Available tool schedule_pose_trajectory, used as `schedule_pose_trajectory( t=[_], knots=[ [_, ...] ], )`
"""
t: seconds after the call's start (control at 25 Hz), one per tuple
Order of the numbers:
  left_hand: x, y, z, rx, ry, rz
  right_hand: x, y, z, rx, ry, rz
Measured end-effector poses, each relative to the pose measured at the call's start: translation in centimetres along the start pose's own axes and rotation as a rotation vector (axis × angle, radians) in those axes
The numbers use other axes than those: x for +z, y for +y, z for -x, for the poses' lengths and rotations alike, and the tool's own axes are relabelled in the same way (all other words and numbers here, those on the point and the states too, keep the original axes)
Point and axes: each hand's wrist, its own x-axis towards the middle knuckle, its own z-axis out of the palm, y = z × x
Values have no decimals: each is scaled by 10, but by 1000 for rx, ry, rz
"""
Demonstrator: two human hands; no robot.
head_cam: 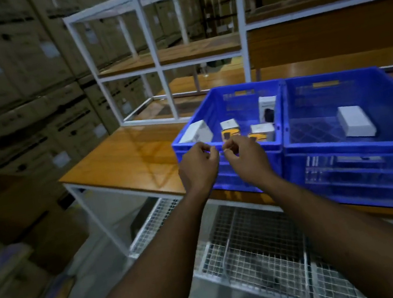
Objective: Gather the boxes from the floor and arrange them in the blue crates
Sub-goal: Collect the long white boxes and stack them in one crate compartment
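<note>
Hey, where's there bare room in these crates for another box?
The right crate holds one white box; its floor to the left of that box is bare. The left crate is crowded along its near wall, behind both hands.
</note>
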Motion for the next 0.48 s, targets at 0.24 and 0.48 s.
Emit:
schedule_pose_trajectory(
  t=[0.24, 0.48],
  knots=[
    [-90, -126, 66, -205, 21, -107, 113, -66, 75, 3, -277, 28],
    [-189, -233, 156, -462, 89, -175, 203, -149, 181, -24, -515, 1]
  ],
)
